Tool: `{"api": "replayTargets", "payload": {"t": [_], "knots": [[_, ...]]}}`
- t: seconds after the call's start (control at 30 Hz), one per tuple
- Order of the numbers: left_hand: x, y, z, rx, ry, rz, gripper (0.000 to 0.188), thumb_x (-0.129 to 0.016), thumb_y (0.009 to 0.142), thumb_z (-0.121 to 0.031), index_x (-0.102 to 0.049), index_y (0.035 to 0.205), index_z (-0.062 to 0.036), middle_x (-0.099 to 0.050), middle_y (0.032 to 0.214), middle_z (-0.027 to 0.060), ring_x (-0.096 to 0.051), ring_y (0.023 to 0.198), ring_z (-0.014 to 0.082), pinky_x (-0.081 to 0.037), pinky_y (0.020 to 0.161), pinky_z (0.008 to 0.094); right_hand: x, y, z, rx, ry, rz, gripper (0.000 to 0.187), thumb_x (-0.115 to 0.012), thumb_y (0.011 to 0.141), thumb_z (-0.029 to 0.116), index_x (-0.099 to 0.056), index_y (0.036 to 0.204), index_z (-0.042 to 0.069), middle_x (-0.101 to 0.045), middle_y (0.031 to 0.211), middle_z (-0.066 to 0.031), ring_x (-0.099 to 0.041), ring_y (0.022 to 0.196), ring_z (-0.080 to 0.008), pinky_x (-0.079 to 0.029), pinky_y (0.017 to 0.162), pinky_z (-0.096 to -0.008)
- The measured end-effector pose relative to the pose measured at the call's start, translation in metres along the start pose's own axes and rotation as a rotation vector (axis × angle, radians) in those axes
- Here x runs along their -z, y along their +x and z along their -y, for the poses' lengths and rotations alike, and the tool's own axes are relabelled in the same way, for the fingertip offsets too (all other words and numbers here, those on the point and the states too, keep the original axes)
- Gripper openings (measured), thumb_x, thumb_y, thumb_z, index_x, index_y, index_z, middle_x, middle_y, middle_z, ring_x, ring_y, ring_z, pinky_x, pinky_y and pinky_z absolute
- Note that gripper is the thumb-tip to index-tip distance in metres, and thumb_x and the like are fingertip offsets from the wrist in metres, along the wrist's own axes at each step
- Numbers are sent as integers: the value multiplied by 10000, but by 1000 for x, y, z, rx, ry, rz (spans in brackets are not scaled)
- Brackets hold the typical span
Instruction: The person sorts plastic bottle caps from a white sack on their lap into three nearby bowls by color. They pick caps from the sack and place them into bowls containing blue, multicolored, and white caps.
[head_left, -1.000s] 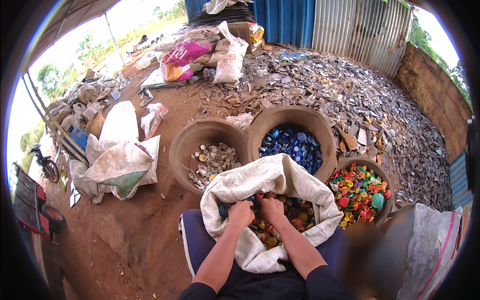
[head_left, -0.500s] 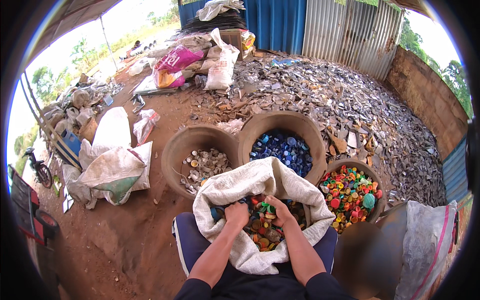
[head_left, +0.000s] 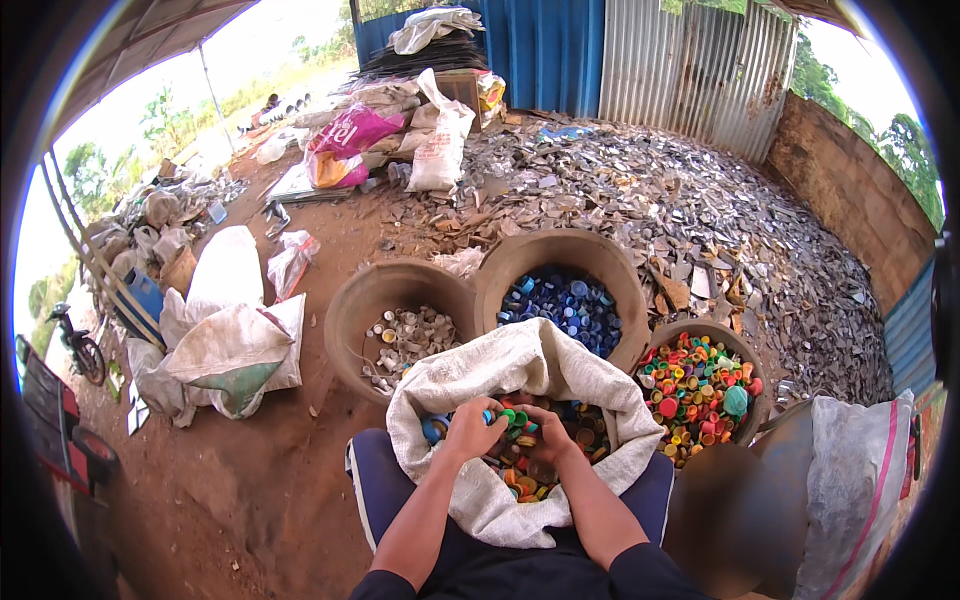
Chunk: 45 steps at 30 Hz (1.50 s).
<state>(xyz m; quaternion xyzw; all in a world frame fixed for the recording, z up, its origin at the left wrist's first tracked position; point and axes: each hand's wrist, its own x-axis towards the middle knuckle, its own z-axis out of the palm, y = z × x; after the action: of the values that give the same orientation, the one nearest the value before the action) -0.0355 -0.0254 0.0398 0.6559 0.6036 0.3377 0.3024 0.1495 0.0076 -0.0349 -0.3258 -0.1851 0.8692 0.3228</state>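
Left hand (head_left: pixel 474 430) and right hand (head_left: pixel 547 436) nearly meet, curled around small round green and blue plastic caps (head_left: pixel 519 420). An open whitish woven sack (head_left: pixel 470 358) surrounds both.

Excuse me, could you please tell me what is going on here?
Someone's left hand and right hand are close together inside an open sack of mixed caps, with a few green caps between them. Just beyond the sack, the left tub holds mostly pale caps, the middle tub blue ones, and the right tub many colours.
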Motion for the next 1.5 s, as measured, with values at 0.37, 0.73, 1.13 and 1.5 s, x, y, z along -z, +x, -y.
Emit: {"api": "replayTargets", "payload": {"t": [0.37, 0.73, 1.13, 1.5], "knots": [[-2, 6, 10, -11, -221, -239, 253, -752, 761, -166, -666, 932, -1, -606, 704, 24, -527, 649, 87, -450, 629, 250, -10, -23, 27, 179, 54, 89, 319, -620, 843, 199, -510, 1131, 115, -591, 993, -76, -629, 870, -260, -494, 558, -367], [-36, 7, 12, -40, 311, -13, 193, -695, 751, -169, -669, 880, -27, -651, 881, 153, -620, 837, 365, -491, 754, 424, 122, -177, 116, 910, 374, -441, 256, -666, 835, 236, -562, 1050, 143, -619, 934, -68, -646, 834, -293, -550, 580, -363], [-54, 10, 17, 182, 644, 131, 329, -739, 726, -264, -680, 961, -42, -634, 1043, 151, -622, 942, 339, -499, 805, 431, 255, -209, 156, 1224, 680, -448, 506, -484, 899, 341, -383, 1313, 68, -452, 1290, -161, -473, 1176, -361, -382, 973, -598], [-51, 7, 41, 163, 349, -160, 239, -712, 739, -246, -687, 824, -24, -669, 800, 201, -635, 814, 378, -488, 774, 437, 193, -189, 123, 882, 409, -709, 444, -561, 880, 343, -469, 1212, 62, -564, 1113, -156, -612, 936, -306, -536, 795, -456]]}}
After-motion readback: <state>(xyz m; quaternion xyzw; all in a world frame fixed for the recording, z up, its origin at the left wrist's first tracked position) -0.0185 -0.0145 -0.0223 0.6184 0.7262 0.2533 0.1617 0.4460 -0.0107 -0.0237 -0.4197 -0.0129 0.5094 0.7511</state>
